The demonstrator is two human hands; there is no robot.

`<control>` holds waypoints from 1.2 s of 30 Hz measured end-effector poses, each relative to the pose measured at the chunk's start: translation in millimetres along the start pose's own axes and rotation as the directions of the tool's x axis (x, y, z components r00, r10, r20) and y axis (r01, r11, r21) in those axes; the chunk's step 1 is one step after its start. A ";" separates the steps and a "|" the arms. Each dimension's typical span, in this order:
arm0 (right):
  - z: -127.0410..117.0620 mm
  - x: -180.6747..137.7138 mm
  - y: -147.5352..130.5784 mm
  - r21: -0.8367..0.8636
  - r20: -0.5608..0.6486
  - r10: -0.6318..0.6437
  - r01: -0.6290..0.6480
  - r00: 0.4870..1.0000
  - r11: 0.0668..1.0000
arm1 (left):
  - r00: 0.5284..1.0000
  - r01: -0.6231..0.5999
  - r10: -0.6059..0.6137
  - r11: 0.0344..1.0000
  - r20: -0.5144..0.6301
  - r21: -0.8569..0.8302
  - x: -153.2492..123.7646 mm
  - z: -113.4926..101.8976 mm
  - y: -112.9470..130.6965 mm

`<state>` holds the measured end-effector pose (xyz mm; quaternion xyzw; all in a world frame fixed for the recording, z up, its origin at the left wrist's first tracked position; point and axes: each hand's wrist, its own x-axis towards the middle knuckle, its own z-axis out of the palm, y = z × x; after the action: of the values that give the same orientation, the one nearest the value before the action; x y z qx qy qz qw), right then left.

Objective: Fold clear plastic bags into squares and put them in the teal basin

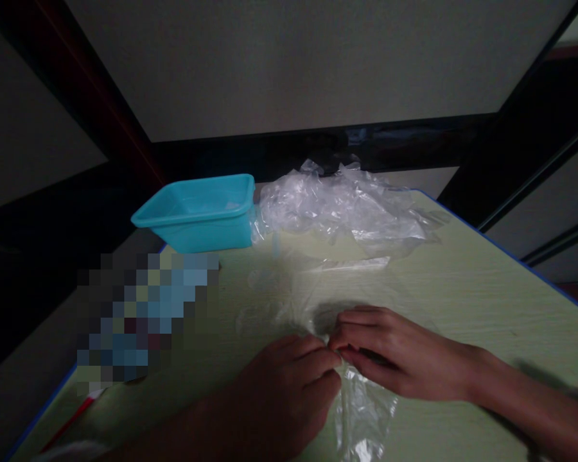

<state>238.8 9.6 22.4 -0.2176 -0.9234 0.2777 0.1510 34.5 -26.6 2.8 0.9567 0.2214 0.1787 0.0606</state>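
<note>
Both hands meet over the table at the lower middle of the head view. My left hand (pixel 293 385) is closed, its fingertips pinching a clear plastic bag (pixel 366 410). From the right, my right hand (pixel 376 346) grips the same bag with thumb and fingers pressed together, touching the left fingertips. The bag's gathered part lies between the two hands. One end hangs toward me, crinkled and shiny; thin, see-through film spreads flat on the table beyond the hands, its outline hard to make out.
A heap of crumpled clear plastic bags (pixel 337 205) lies at the table's far side. Left of it stands a turquoise plastic basin (pixel 202 234). A pixelated, unreadable item covers the left edge, with a thin red stick (pixel 70 420) below. The pale wooden table (pixel 486 308) has blue edging.
</note>
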 end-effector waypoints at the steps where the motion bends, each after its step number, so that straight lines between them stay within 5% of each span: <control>1: -0.1 -0.3 0.0 0.003 -0.002 -0.004 0.004 1.000 1.000 | 1.000 0.006 -0.006 1.000 0.000 0.000 0.2 0.1 0.2; 36: 0.5 -0.6 -1.0 -0.056 0.031 0.007 -0.006 0.999 0.998 | 1.000 -0.007 0.007 1.000 -0.028 0.003 0.4 0.3 0.2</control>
<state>238.8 8.4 22.5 -0.2204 -0.9323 0.2558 0.1295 35.0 -26.7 2.7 0.9550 0.2193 0.1920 0.0555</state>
